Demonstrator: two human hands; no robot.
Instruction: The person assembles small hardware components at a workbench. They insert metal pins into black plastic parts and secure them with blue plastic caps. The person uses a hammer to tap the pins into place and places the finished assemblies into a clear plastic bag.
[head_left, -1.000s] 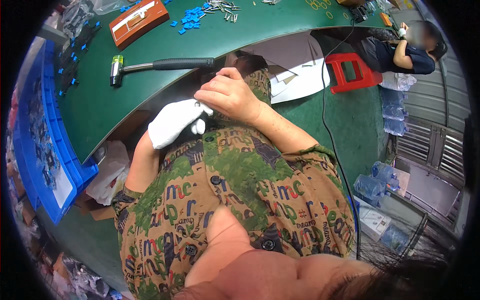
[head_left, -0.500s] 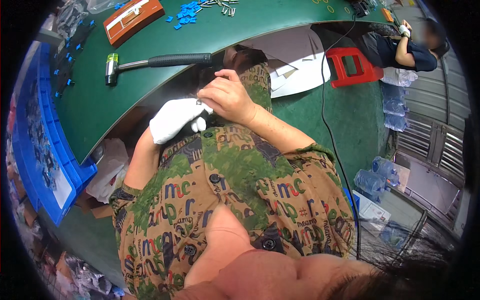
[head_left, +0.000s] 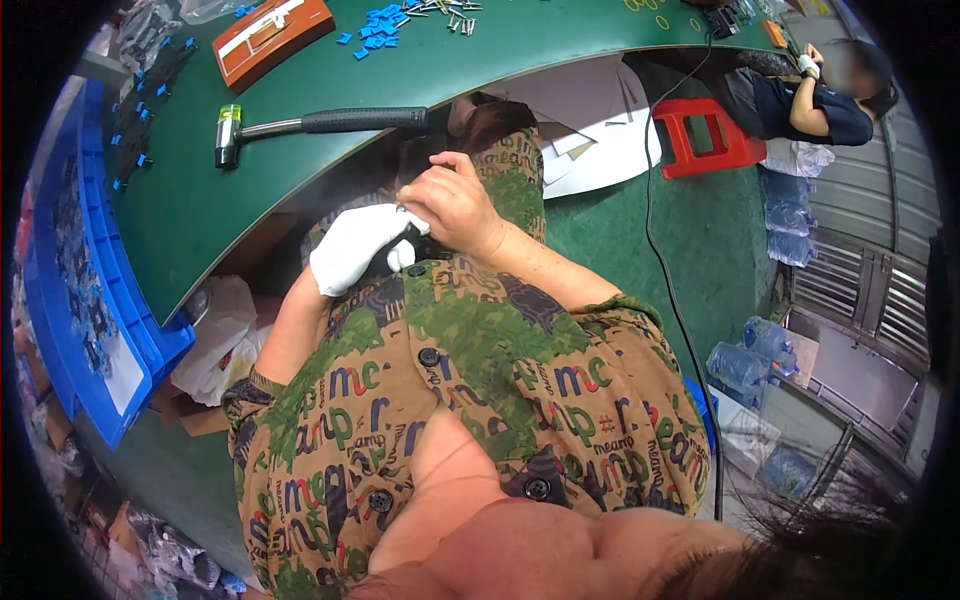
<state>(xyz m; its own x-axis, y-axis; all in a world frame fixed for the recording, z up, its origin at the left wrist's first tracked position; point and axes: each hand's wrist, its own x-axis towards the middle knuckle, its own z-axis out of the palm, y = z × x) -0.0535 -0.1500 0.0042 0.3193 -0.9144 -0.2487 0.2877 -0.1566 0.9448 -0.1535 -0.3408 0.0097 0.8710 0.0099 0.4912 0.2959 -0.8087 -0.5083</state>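
My left hand wears a white glove and is closed around a small dark object held just over my lap, below the edge of the green table. My bare right hand meets it from the right, its fingers pinched on the top of that same object. What the object is cannot be made out. Both hands rest against my patterned green and brown shirt. A hammer with a black handle lies on the table just beyond my hands.
An orange box, several blue plastic pieces and metal nails lie at the far side of the table. Blue bins stand at my left. A red stool, a cable and another person are at the right.
Both hands stay together at the table edge. The view has shifted slightly, and my right hand's fingers have moved a little over the gloved hand.
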